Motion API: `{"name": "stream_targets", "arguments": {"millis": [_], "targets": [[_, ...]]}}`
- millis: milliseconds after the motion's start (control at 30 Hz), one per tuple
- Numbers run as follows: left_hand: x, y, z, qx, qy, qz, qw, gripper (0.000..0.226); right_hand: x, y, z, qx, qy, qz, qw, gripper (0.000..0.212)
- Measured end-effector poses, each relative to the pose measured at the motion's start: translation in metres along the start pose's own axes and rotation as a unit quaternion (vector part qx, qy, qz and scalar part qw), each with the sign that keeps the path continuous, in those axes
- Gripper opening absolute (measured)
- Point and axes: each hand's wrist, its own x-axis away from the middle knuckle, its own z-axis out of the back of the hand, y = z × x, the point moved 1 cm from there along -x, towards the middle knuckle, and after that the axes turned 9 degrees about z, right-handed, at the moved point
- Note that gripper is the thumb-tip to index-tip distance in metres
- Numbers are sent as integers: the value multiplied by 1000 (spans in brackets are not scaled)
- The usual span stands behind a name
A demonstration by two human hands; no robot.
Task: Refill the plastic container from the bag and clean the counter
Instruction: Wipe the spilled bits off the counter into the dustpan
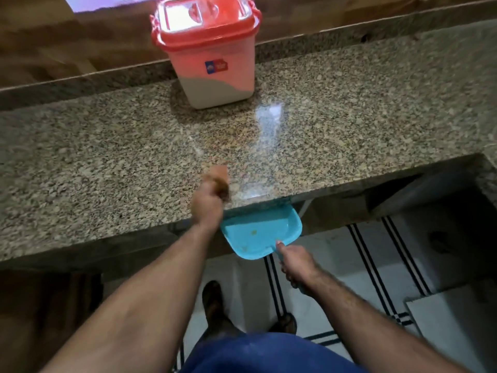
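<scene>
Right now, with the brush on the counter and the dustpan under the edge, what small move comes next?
Probably sweep the brush in the left hand toward the counter edge: the blue dustpan, held by the right hand, waits just below it.

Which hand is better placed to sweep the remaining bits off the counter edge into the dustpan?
The left hand: it grips the blurred brush on the counter beside the edge. The right hand holds the blue dustpan below that edge.
</scene>
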Motion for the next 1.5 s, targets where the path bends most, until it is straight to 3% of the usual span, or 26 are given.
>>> {"name": "stream_targets", "arguments": {"millis": [100,200,267,400,500,567,667,767,833,933,1000,1100,1200,1400,1500], "targets": [[34,11,-35,-77,-125,-86,986,23,-1,-2,-3,7,4,3,1000,47],[30,41,-35,13,-223,-107,969,30,1,-2,1,-1,-1,-7,1000,47],[12,50,-22,90,-227,-89,966,27,3,0,7,-5,-9,-15,1000,48],[-6,43,-12,-2,-29,-53,998,18,3,4,15,-10,-13,-18,1000,48],[26,36,-44,-45,-111,-29,992,24,3,8,15,-4,-9,-4,1000,47],[54,38,-63,-93,-184,-70,976,30,2,12,16,-5,-9,-2,1000,47],[59,51,-72,-67,-255,-98,960,25,3,18,24,-4,-23,-4,1000,49],[44,62,-64,-65,-198,-104,972,19,6,22,33,-2,-24,-2,1000,48],[44,68,-56,-50,-107,-98,988,21,8,24,37,-4,-19,-6,1000,47],[58,50,-48,-117,-25,-90,989,25,13,27,39,1,-9,-15,1000,48],[74,32,-48,-146,-54,-72,985,27,16,27,38,4,-1,-16,1000,48],[99,23,-42,-101,-141,-46,984,30,17,29,34,14,-1,-14,1000,50],[109,20,-20,-85,-152,-20,985,31,20,30,21,14,-24,-7,1000,52],[112,-29,76,93,-69,56,992,23,33,30,-22,36,-55,21,998,48],[128,-51,136,280,-37,137,949,19,49,26,-53,54,-68,35,996,49]]}}
